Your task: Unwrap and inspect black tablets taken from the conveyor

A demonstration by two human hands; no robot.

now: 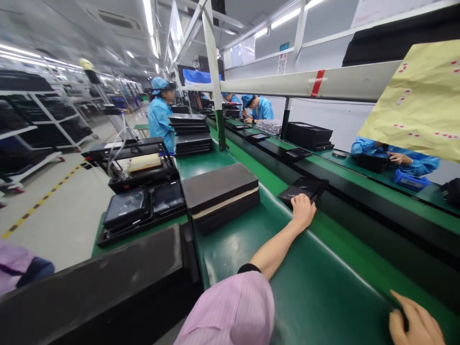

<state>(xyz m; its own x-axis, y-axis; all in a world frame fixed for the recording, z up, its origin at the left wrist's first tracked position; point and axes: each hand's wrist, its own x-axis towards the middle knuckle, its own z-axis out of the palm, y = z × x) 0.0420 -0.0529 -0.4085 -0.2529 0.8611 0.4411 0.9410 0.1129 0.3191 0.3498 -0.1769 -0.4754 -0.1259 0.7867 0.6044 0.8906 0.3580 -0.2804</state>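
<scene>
Left hand (304,211) touches flat black rectangular plastic-looking panel (305,184) — can't tell grip, support edges level; right hand (419,320) half-curled — hold unclear.

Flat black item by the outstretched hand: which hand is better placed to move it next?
Probably the left hand: its fingers appear to touch the flat black item, while the right hand is farther away, lower right.

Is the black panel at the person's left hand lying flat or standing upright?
The black panel lies flat, or nearly so: its broad face shows upward, with the left hand at its near edge.
</scene>
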